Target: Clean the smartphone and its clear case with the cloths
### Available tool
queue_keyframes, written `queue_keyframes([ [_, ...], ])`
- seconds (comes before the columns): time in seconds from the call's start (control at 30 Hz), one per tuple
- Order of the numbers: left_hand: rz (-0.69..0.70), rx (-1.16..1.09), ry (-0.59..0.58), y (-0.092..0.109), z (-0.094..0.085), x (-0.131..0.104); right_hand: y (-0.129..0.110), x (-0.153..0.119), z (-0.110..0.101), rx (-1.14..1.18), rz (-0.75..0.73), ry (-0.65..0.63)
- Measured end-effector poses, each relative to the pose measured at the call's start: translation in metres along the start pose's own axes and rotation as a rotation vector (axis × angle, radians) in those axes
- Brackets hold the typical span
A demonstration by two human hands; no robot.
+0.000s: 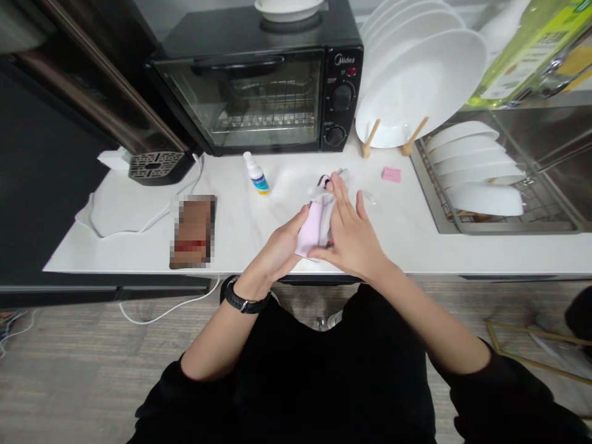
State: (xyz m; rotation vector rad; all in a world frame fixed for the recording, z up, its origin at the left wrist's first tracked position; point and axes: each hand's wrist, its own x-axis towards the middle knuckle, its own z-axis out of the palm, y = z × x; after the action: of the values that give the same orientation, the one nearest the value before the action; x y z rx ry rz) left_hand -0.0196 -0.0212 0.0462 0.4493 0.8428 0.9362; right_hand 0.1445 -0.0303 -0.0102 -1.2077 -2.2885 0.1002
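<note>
A light pink, flat phone-like object (309, 229) is held above the white counter near its front edge. My left hand (282, 245), with a black watch on its wrist, grips it from the left side. My right hand (354, 237) lies against its right side, fingers stretched out and thumb raised. Thin clear plastic film (343, 191) shows around the object's upper end and by my right fingers. A small white spray bottle (258, 176) with a blue and yellow label stands behind my left hand. A pink paper note (391, 174) lies to the right.
A black toaster oven (259, 98) stands at the back. Right of it, white plates (416, 86) lean in wooden pegs beside a steel sink (439, 203) with stacked bowls (485, 198). A blurred brown flat item (192, 231) and a white cable (139, 230) lie left.
</note>
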Motion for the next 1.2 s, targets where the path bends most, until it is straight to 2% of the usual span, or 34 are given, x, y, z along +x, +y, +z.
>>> queue_keyframes([
  [0.07,-0.002,-0.005,-0.039,0.000,0.000,-0.001,0.000,0.002,0.001,0.009,-0.004,0.026],
  [0.23,-0.090,-0.047,-0.128,0.003,-0.003,0.001,-0.007,0.001,-0.002,0.000,-0.207,0.023],
  [0.37,-0.117,-0.012,-0.173,0.000,-0.003,0.002,0.003,0.008,-0.012,-0.016,-0.130,0.133],
  [0.43,-0.140,0.003,-0.143,-0.002,-0.001,0.002,0.002,0.010,-0.016,0.019,-0.119,0.168],
  [0.53,-0.091,-0.016,-0.046,-0.004,0.001,0.004,-0.004,0.009,-0.019,0.074,-0.233,0.114],
  [0.6,-0.051,-0.026,-0.024,-0.004,0.002,0.005,-0.002,0.008,-0.023,0.065,-0.295,0.057],
  [0.77,-0.091,0.021,-0.129,-0.004,0.002,0.003,0.012,0.008,-0.030,0.034,-0.226,0.102],
  [0.93,-0.065,0.023,-0.078,-0.007,-0.001,0.006,0.012,0.004,-0.030,0.043,-0.323,0.064],
  [1.1,-0.158,0.014,-0.192,-0.007,-0.004,0.009,0.015,0.004,-0.029,0.057,-0.216,0.072],
  [1.2,-0.103,-0.006,-0.124,-0.004,-0.002,0.009,0.011,0.003,-0.028,0.084,-0.280,0.001],
])
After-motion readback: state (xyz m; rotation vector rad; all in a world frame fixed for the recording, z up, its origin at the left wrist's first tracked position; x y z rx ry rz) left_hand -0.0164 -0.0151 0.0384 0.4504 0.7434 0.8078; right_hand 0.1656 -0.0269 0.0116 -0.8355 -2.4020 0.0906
